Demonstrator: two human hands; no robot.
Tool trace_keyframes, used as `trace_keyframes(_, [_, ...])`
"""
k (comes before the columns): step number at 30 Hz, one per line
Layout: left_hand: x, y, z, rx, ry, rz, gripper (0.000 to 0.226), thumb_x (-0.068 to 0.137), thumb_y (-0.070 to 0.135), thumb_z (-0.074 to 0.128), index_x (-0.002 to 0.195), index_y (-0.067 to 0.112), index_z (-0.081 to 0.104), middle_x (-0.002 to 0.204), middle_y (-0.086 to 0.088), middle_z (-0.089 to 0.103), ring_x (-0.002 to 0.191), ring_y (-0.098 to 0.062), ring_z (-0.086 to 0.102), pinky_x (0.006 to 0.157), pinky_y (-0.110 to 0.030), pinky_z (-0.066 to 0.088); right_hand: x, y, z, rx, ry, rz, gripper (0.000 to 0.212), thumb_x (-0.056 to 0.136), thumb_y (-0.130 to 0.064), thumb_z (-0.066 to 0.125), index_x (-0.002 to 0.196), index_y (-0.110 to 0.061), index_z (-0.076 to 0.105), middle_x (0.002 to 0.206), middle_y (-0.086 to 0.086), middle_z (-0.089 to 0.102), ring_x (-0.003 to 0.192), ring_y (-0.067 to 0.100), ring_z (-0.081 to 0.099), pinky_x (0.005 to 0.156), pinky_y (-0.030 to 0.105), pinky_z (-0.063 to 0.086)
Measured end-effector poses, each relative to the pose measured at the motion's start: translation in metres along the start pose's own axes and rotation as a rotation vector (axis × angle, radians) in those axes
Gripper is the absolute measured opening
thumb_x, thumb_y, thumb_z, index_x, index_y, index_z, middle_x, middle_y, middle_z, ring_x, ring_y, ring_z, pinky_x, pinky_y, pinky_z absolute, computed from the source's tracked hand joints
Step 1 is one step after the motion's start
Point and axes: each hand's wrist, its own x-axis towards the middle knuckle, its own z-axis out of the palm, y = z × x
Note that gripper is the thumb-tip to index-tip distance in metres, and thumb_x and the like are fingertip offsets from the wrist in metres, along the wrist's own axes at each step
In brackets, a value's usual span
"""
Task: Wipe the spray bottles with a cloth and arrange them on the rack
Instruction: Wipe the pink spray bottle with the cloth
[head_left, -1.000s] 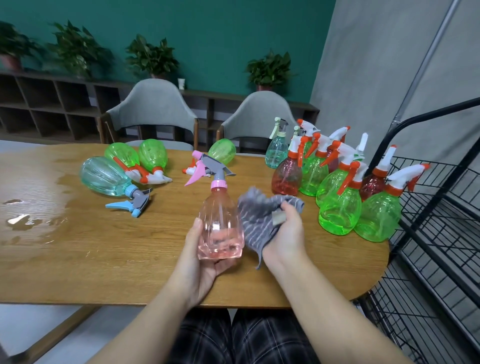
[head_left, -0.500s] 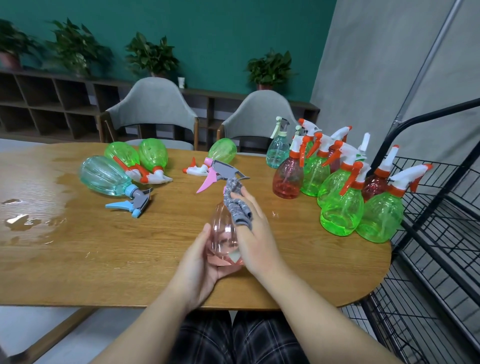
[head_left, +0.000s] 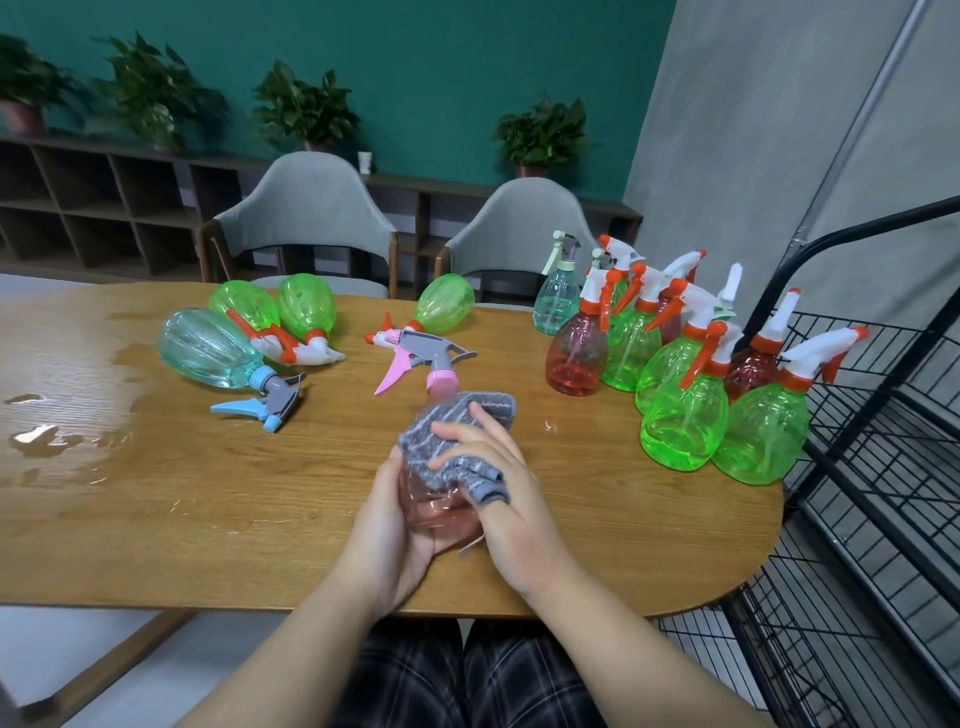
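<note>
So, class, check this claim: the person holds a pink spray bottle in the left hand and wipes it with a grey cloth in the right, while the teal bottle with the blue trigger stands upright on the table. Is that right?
Not quite. The teal bottle with the blue trigger lies on its side on the table, as the head view shows. The rest holds: the left hand holds the pink spray bottle and the right hand wipes it with the grey cloth.

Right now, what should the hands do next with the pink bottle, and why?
Probably slide the cloth down the pink bottle. The right hand presses it only over the upper part, the lower body is uncovered, and the left hand holds the bottle steady.
</note>
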Motion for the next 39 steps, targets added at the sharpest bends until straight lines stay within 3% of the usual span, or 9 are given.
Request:
trace_keyframes(3, [-0.002,0.002,0.001,-0.009,0.004,-0.006,0.053,0.103,0.046,0.026,0.13,0.013,0.058,0.121,-0.017,0.068,0.104,-0.027,0.067,0.084,-0.043,0.055,-0.005,0.0,-0.002,0.02,-0.005,-0.063,0.028,0.088,-0.043,0.053,0.105,-0.026,0.069,0.123,-0.017,0.062,0.138,0.008,0.034,0.112,0.024,0.024])
trace_keyframes(7, [-0.007,0.004,0.001,-0.032,-0.025,-0.014,0.06,0.1,0.053,0.026,0.132,0.011,0.055,0.124,-0.022,0.065,0.115,-0.032,0.063,0.083,-0.041,0.059,-0.012,0.0,-0.006,0.04,-0.004,-0.099,0.032,0.071,-0.004,0.052,0.091,-0.018,0.073,0.119,-0.009,0.063,0.127,0.008,0.047,0.108,0.026,0.03])
trace_keyframes(9, [-0.009,0.004,0.003,-0.034,-0.035,-0.013,0.063,0.093,0.056,0.038,0.128,0.007,0.057,0.123,-0.025,0.064,0.111,-0.035,0.065,0.081,-0.041,0.06,-0.016,-0.005,-0.01,0.06,-0.02,-0.093,0.024,0.068,-0.009,0.051,0.082,-0.01,0.071,0.111,-0.001,0.064,0.114,0.008,0.055,0.1,0.022,0.036])
trace_keyframes(13, [-0.01,0.006,0.005,0.012,-0.03,0.009,0.064,0.077,0.052,0.055,0.121,0.006,0.06,0.115,-0.024,0.068,0.092,-0.031,0.07,0.069,-0.04,0.062,-0.006,-0.022,-0.022,0.705,0.368,0.402,0.017,0.075,-0.023,0.06,0.074,-0.007,0.065,0.073,0.012,0.067,0.072,0.023,0.065,0.076,0.033,0.049])
trace_keyframes(17, [-0.01,0.005,0.0,0.001,-0.059,0.004,0.068,0.08,0.053,0.054,0.132,0.009,0.053,0.121,-0.022,0.066,0.095,-0.032,0.069,0.068,-0.037,0.061,0.013,-0.029,-0.039,0.998,0.559,0.738,0.031,0.098,-0.028,0.047,0.105,-0.004,0.065,0.101,0.019,0.07,0.088,0.033,0.067,0.084,0.045,0.051])
trace_keyframes(24, [-0.01,0.004,0.001,0.053,-0.122,-0.003,0.058,0.081,0.045,0.054,0.124,0.005,0.057,0.115,-0.023,0.069,0.096,-0.033,0.071,0.073,-0.043,0.062,0.025,-0.037,-0.022,0.345,0.303,0.537,0.012,0.096,-0.013,0.052,0.087,-0.018,0.06,0.086,0.004,0.064,0.066,0.006,0.064,0.065,0.019,0.052])
trace_keyframes(27, [-0.009,0.002,0.002,0.089,-0.11,0.002,0.052,0.083,0.038,0.053,0.118,0.001,0.062,0.112,-0.023,0.069,0.092,-0.032,0.072,0.073,-0.043,0.061,0.025,-0.032,-0.008,-0.02,0.083,0.28,0.046,0.098,-0.011,0.044,0.133,-0.041,0.045,0.146,-0.023,0.035,0.135,0.002,0.033,0.113,0.03,0.025])
trace_keyframes(29, [-0.007,0.002,0.002,0.104,-0.1,0.013,0.051,0.083,0.037,0.053,0.119,0.003,0.063,0.11,-0.02,0.071,0.09,-0.028,0.072,0.072,-0.042,0.061,0.023,-0.024,-0.006,-0.185,0.076,0.168,0.059,0.092,-0.001,0.044,0.133,-0.043,0.044,0.145,-0.034,0.019,0.143,-0.003,0.007,0.119,0.029,0.005])
trace_keyframes(39, [-0.003,-0.001,0.0,0.161,-0.083,-0.012,0.066,0.085,0.055,0.043,0.133,0.012,0.055,0.121,-0.018,0.068,0.105,-0.029,0.066,0.073,-0.045,0.059,0.001,0.002,-0.008,-0.213,0.067,-0.021,0.044,0.064,-0.001,0.046,0.1,-0.012,0.068,0.125,-0.03,0.051,0.14,-0.002,0.023,0.11,0.012,0.013])
